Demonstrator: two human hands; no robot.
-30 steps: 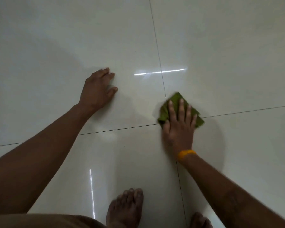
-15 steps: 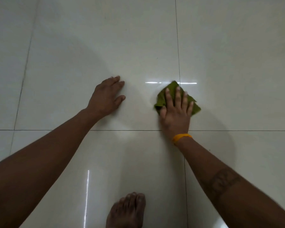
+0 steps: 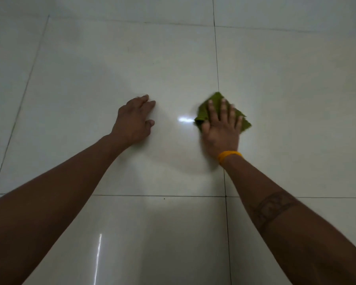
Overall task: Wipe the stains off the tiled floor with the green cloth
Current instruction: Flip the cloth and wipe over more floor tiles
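A folded green cloth (image 3: 216, 99) lies on the glossy pale tiled floor (image 3: 111, 68), across a vertical grout line. My right hand (image 3: 221, 128), with an orange band at the wrist, presses flat on the cloth with fingers spread; it looks slightly blurred. My left hand (image 3: 133, 120) rests palm down on the tile to the left, fingers loosely curled, holding nothing. Only a tiny dark speck (image 3: 164, 198) shows near the horizontal grout line below the hands; no clear stain is visible elsewhere.
Grout lines divide the floor into large tiles, one vertical line (image 3: 224, 182) under my right wrist, one horizontal (image 3: 152, 195) below the hands. Light reflections (image 3: 185, 119) glare between the hands and at bottom centre (image 3: 98, 258).
My right hand has pushed the cloth forward, away from the horizontal grout line. The left hand stays planted on its tile. The view has tilted up and the feet have left the frame.
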